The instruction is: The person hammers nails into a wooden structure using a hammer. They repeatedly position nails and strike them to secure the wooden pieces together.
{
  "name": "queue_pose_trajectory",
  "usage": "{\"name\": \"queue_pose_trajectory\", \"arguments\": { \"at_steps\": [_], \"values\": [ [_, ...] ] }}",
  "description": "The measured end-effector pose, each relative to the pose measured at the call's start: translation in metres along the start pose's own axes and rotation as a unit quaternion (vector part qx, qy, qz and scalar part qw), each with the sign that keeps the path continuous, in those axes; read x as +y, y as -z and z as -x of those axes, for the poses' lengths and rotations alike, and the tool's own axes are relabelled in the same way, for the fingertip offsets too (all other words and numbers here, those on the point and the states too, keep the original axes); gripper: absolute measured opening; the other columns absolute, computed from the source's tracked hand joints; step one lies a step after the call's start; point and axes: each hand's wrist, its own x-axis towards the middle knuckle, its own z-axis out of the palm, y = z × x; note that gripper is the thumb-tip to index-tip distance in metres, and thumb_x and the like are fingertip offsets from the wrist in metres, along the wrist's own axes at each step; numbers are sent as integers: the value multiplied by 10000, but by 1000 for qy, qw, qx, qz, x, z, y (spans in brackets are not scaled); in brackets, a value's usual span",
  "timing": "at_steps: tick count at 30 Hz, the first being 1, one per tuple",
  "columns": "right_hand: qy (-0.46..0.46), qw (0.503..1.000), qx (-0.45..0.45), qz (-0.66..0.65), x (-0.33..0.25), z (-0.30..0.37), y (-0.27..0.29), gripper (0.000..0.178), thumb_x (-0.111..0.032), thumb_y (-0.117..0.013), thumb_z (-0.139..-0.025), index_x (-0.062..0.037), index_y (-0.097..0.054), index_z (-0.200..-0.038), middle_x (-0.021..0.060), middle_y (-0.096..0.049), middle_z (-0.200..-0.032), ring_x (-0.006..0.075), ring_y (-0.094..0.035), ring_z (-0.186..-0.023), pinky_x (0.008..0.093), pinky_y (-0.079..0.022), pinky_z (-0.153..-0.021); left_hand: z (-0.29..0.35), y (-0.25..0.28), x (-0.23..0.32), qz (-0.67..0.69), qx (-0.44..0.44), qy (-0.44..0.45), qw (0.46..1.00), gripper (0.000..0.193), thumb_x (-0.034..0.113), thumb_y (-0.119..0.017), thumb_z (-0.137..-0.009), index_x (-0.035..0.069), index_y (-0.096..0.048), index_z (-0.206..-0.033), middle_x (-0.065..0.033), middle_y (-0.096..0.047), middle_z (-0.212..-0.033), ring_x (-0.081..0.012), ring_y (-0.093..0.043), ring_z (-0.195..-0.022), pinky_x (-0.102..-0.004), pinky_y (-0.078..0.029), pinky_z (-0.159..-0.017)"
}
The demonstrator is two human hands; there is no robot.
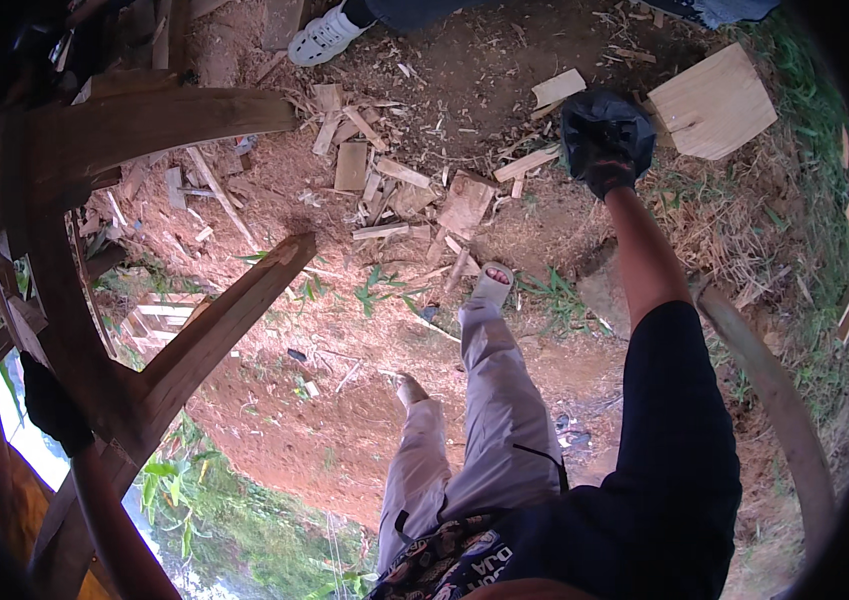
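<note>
My right hand (612,175), in a black glove, reaches forward with its fingers closed on a black plastic bag (594,118), held above the littered ground. The bag hides most of those fingers. Over on the left, my left hand (52,405), also in a dark glove, is against a wooden frame (64,310) of thick dark beams. Its fingers blend into the shadow, so their pose is unclear. One beam (234,305) of that frame slants up toward the middle of the view.
Wood offcuts (399,195) and chips litter the reddish dirt ahead. A pale wooden board (719,105) lies beyond the bag. Another person's white shoe (322,38) shows at the top. A curved timber (779,400) lies right of my arm, near grass.
</note>
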Motion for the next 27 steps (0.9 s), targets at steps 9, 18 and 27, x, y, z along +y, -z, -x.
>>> {"name": "queue_pose_trajectory", "arguments": {
  "at_steps": [9,18,27],
  "values": [
    [10,988,-110,106,39,-51,-79,469,-340,-510,-1039,-245,-630,-1482,154,-626,-1499,370,-658,-1298,512,-503,-1109,-1,17,-3,-13,-41,-13,999,337,102,-589,-1092,35,-689,-1406,-114,-758,-1311,-218,-765,-1103,-311,-595,-920],
    [-7,964,-182,195,41,-43,-151,290,-307,-584,-985,-200,-791,-1157,112,-757,-1222,306,-744,-1124,502,-599,-900,-8,26,-10,-22,-60,-36,997,342,122,-583,-1098,61,-684,-1419,-114,-763,-1288,-230,-764,-1085,-319,-594,-897],
    [-6,993,-66,95,53,-43,-103,246,-310,-674,-922,-194,-774,-1113,150,-767,-1163,381,-734,-1112,476,-587,-944,-12,22,-12,-31,-62,-35,997,347,142,-577,-1105,86,-679,-1432,-114,-768,-1265,-243,-764,-1068,-327,-592,-874]
  ]
}}
